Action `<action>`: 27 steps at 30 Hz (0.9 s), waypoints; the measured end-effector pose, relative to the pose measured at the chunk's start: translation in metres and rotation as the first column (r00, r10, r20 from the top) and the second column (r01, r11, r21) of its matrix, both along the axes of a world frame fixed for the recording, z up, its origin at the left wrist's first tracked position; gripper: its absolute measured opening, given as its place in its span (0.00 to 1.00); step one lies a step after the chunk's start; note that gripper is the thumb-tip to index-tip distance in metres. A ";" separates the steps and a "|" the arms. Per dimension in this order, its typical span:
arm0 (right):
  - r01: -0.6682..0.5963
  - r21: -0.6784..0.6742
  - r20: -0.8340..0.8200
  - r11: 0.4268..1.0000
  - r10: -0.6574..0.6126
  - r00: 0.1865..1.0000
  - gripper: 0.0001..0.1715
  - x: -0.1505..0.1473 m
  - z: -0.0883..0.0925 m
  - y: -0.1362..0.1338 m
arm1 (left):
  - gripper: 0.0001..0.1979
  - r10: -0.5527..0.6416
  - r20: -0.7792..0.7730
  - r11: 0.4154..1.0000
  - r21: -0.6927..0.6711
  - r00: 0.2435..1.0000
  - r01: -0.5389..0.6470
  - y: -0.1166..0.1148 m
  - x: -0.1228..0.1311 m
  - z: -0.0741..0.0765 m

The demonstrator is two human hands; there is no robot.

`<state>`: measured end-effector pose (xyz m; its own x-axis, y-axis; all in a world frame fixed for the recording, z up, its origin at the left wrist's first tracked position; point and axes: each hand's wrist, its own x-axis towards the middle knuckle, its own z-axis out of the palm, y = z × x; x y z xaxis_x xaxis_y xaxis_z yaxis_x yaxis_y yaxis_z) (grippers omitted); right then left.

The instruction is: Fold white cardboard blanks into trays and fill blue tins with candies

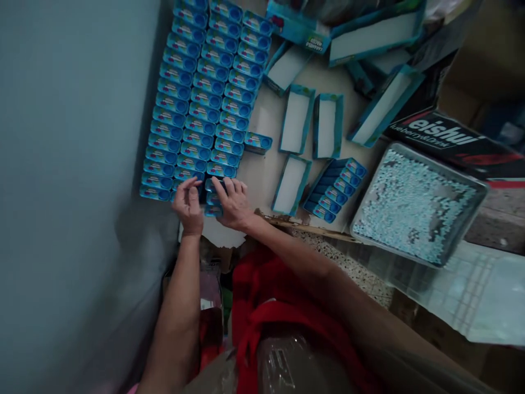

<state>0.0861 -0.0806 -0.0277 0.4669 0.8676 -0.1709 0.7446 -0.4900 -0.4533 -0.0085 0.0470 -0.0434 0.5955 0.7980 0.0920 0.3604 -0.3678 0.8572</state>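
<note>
Several rows of small blue boxes [200, 98] lie packed side by side on a board, running from the top of the view down to my hands. My left hand [188, 205] rests on the near end of the rows, fingers curled over a small blue box. My right hand [232, 202] sits beside it, fingers spread on the nearest blue boxes [213, 197]. Whether either hand grips a box is hard to tell. One single blue box [258, 142] lies apart, just right of the rows.
Open empty blue cartons [296, 117] lie to the right, and one carton [334, 189] holds several small boxes. A metal tray [416, 205] of pale blue tablets stands at the right. A grey wall fills the left. A red bag [266, 306] sits below my arms.
</note>
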 end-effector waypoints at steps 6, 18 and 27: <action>0.175 0.175 -0.015 0.969 -0.175 0.984 0.70 0.069 0.033 -0.130 | 0.21 -0.029 -0.061 0.969 0.242 0.998 0.043 -0.083 0.006 0.005; 0.244 -0.016 0.157 0.970 -0.239 0.958 0.62 0.182 -0.018 -0.173 | 0.33 -0.488 -0.790 0.807 -0.249 0.370 0.535 -0.163 0.147 -0.035; 0.135 -0.050 0.225 0.990 -0.120 0.967 0.53 0.166 -0.012 -0.158 | 0.22 -0.408 -0.708 0.905 -0.232 0.576 0.356 -0.174 0.118 -0.020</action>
<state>0.2521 -0.2381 -0.0394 0.6054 0.7890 -0.1048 0.7522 -0.6102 -0.2485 0.1099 -0.1266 -0.0634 0.6952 0.4686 -0.5451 0.7071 -0.5818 0.4018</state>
